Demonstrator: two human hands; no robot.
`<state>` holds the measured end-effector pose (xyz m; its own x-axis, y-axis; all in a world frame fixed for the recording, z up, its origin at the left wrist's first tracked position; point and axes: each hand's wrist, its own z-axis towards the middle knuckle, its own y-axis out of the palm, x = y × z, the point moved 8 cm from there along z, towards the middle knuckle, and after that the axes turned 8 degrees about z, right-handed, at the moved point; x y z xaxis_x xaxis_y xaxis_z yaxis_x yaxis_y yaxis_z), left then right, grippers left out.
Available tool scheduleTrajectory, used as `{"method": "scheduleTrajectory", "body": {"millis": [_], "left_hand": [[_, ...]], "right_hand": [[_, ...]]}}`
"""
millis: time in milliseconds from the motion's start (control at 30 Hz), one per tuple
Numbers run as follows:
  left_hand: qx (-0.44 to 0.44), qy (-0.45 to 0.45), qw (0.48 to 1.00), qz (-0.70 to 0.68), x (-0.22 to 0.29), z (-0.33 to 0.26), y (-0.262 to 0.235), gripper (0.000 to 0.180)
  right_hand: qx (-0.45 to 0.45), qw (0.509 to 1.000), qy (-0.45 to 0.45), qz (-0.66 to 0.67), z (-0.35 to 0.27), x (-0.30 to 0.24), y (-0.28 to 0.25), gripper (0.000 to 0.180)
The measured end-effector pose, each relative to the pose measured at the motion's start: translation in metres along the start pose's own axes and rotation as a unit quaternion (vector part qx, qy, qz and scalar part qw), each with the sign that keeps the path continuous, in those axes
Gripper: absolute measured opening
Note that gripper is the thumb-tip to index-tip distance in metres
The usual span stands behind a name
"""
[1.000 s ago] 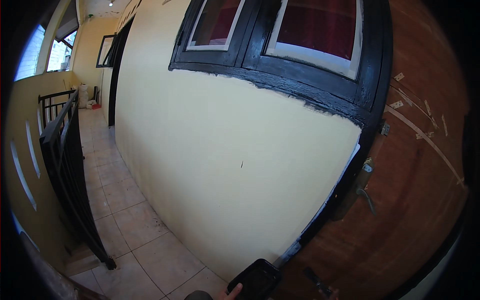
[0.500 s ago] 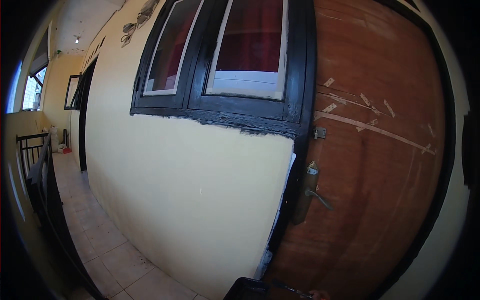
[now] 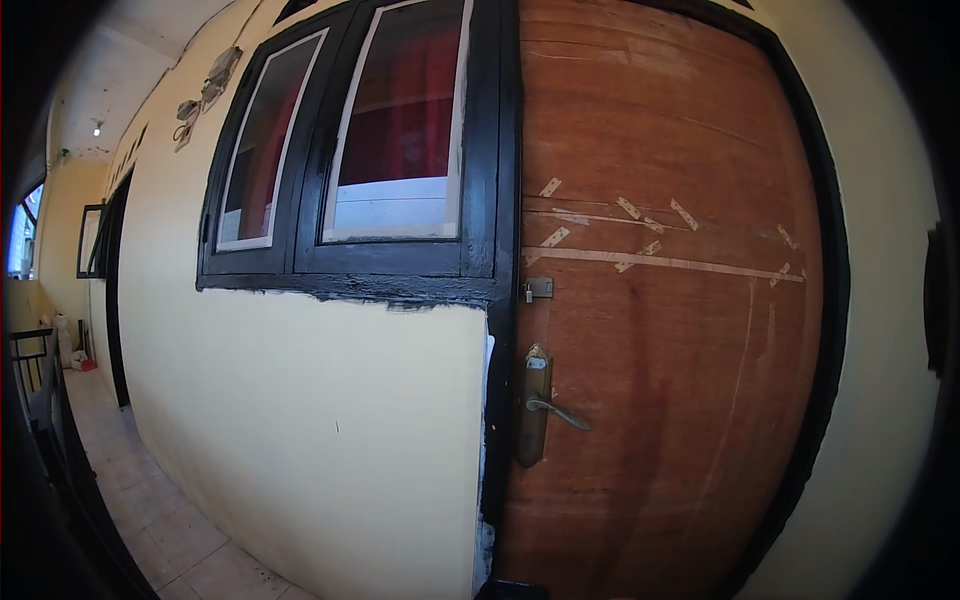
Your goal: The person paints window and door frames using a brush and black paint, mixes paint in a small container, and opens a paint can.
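Neither of my hands shows at this moment. At the bottom edge, only the rim of a black tray [image 3: 514,590] is visible, close to the foot of the door. Ahead stands a brown wooden door [image 3: 660,440] with a lever handle [image 3: 557,410] and a small padlock [image 3: 530,293] on its left side. Left of it is a window with a glossy black frame [image 3: 482,180] and pale strips around its panes. Uneven black paint edges run along the window's lower sill [image 3: 400,290]. A black door post [image 3: 497,440] has whitish patches beside it.
A cream wall [image 3: 330,400] fills the space under the window. On the far left, a dark railing [image 3: 40,400] borders a tiled walkway [image 3: 150,500]. An electric meter [image 3: 220,75] hangs high on the wall, and another open window [image 3: 91,240] juts out farther along.
The view has swung right and up, so the door sits nearer the middle. The tray has sunk almost out of sight; a hand with a thin brush-like tool has left the lower edge.
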<state>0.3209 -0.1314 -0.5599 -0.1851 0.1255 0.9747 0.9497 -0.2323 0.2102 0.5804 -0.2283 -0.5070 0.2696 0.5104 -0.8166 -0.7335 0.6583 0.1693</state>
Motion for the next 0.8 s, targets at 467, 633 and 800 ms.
{"method": "scheduleTrajectory", "body": {"millis": [467,633,800], "left_hand": [[0.045,0.164,0.983,-0.063,0.049,0.009,-0.031,0.103],[0.058,0.17,0.984,-0.005,0.038,0.01,-0.032,0.115],[0.068,0.141,0.988,-0.012,0.03,-0.001,-0.037,0.119]], "right_hand": [[-0.262,0.962,-0.035,-0.064,0.046,-0.134,0.085,0.02],[-0.296,0.944,-0.109,-0.092,0.034,-0.124,0.093,0.017],[-0.268,0.937,-0.168,-0.15,0.037,-0.118,0.108,0.027]]}}
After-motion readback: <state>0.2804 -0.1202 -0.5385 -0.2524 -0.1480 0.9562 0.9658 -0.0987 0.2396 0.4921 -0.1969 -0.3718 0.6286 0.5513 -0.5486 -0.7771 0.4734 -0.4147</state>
